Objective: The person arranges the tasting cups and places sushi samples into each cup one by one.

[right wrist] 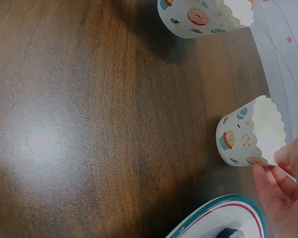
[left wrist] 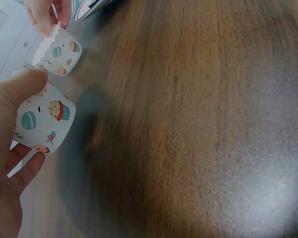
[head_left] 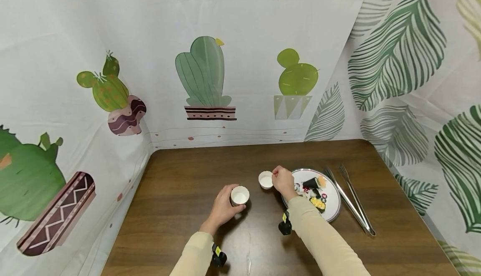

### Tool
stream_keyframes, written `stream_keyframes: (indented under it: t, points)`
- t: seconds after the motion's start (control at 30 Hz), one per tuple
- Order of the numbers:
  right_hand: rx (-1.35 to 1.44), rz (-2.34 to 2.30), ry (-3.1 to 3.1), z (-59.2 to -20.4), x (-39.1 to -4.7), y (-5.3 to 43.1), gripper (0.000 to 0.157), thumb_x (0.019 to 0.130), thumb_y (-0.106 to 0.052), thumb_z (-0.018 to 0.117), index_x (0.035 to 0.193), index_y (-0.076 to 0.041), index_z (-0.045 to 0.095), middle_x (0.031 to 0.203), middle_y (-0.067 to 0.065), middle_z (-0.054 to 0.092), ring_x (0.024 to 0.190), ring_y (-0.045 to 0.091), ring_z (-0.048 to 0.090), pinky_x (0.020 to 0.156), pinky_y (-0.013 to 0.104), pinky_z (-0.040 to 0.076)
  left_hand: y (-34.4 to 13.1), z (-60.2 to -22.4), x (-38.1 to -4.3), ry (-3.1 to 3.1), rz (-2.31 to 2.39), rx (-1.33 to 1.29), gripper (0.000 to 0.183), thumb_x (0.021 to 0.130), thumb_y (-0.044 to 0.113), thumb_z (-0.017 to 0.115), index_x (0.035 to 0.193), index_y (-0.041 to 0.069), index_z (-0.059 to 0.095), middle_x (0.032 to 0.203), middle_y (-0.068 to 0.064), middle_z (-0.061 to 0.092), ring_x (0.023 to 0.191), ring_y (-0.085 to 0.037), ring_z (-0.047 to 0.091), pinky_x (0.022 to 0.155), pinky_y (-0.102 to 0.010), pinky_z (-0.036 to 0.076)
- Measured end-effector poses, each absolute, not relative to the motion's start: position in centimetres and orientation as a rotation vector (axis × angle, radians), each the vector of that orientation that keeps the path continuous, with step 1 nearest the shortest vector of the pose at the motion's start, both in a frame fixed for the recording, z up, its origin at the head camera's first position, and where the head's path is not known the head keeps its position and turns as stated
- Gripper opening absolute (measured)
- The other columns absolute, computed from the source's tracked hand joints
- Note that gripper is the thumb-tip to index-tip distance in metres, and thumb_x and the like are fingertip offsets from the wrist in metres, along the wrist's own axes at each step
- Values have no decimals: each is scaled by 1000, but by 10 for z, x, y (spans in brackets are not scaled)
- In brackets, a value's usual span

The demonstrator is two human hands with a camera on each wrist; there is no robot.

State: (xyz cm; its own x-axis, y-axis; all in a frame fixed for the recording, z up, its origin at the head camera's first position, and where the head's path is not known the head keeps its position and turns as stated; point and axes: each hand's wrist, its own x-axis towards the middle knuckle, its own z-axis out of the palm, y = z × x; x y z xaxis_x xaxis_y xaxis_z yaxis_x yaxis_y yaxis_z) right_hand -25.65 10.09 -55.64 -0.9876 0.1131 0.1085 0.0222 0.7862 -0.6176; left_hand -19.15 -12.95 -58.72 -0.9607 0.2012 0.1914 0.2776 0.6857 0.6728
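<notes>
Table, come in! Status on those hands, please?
Left hand grips patterned cup. Right hand pinches second cup. Possibly in the way: plate beside right hand.

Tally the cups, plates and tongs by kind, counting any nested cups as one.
Paper cups: 2
Plate: 1
Tongs: 1 pair
Total: 4
</notes>
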Motion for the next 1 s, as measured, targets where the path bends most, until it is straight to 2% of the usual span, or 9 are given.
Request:
stream_keyframes:
  t: [0.67,1.0]
  points:
    - [-200,1047,-2874,-561,-257,99,9,81,-11,58,85,-5,63,80,8,67,76,26,62,68,40,46,-129,-586,-193,-2767,-1124,-401,68,63,29,83,122,17,52,113,-1,57,102,-21,56,84,-40,45]
    - [-74,1031,-2871,-557,-261,106,16,82,-13,58,92,-4,67,80,8,67,75,24,62,66,39,47,-129,-584,-192,-2767,-1115,-412,68,63,28,84,122,13,53,113,-3,58,102,-22,56,83,-42,45]
